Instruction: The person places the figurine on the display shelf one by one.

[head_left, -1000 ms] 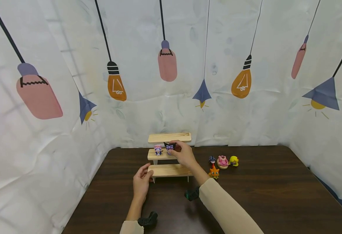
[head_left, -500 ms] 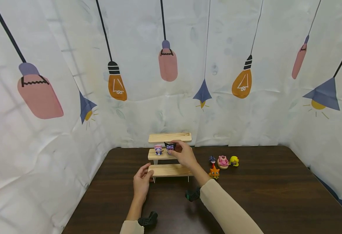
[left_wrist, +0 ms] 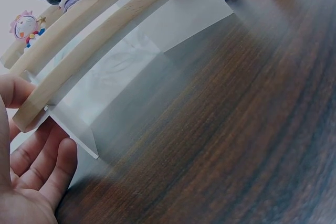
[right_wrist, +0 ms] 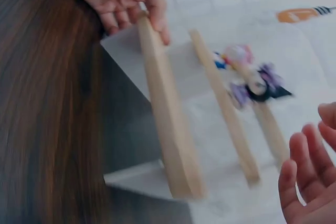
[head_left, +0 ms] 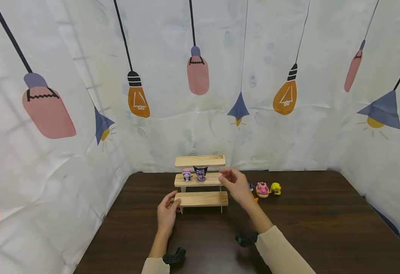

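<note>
"What's the left hand (head_left: 167, 212) doing?"
"Pinching the bottom board (head_left: 203, 199) at its left end."
"And above?"
"On the middle board (head_left: 214, 182), a pink-topped figurine (head_left: 186, 175) near the left end, then the black-eared figurine (head_left: 201, 174) near the centre."
"The right hand (head_left: 236, 186)?"
"Fingers loosely spread, just beside that board's right end."
"Beyond?"
"A yellow figurine (head_left: 275, 188), near the table's (head_left: 309, 228) far edge."

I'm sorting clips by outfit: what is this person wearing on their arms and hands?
The left hand and right hand wear no gloves. The left sleeve and right sleeve are plain cream, ending short of the hands. Beside each sits a black device; the right device shows a green patch.
</note>
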Demonstrator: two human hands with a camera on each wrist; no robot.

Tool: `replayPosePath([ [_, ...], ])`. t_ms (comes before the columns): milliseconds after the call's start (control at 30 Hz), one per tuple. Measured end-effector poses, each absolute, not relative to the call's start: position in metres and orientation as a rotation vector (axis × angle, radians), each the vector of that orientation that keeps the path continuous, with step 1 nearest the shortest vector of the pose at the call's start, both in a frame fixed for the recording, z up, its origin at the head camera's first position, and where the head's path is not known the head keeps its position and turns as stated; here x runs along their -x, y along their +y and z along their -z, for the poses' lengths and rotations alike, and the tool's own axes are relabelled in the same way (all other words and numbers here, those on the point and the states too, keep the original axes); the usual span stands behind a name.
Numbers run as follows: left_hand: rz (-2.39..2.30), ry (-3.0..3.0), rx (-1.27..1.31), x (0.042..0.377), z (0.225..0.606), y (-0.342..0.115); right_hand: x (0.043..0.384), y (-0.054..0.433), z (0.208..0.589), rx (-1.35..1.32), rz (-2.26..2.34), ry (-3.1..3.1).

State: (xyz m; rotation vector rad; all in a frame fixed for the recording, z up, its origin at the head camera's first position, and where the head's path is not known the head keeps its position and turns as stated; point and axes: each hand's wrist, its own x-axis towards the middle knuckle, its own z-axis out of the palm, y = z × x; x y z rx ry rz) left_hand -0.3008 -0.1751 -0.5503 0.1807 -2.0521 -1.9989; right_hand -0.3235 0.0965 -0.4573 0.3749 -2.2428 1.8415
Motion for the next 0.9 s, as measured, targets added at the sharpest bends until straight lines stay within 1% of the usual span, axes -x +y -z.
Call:
replayPosePath([
  [233,1.992,-2.084,-0.187,0.289,0.53,-0.171,0.299,0.15,0.455,-0.369,-1.885,-2.14],
  [467,2.002,-2.08,-0.165,0.283,0.52,-0.168,0.287,0.195,0.472,-0.252,-1.927,-2.06],
  [700,2.0,-2.086,-0.169,0.284,0.522,-0.169,0.281,0.218,0.492,-0.074,-1.881,-2.145],
  [900,1.997,-2.084,-0.177,0.284,0.521,-0.168,0.286,0.225,0.506,0.0,-1.884,-2.251],
])
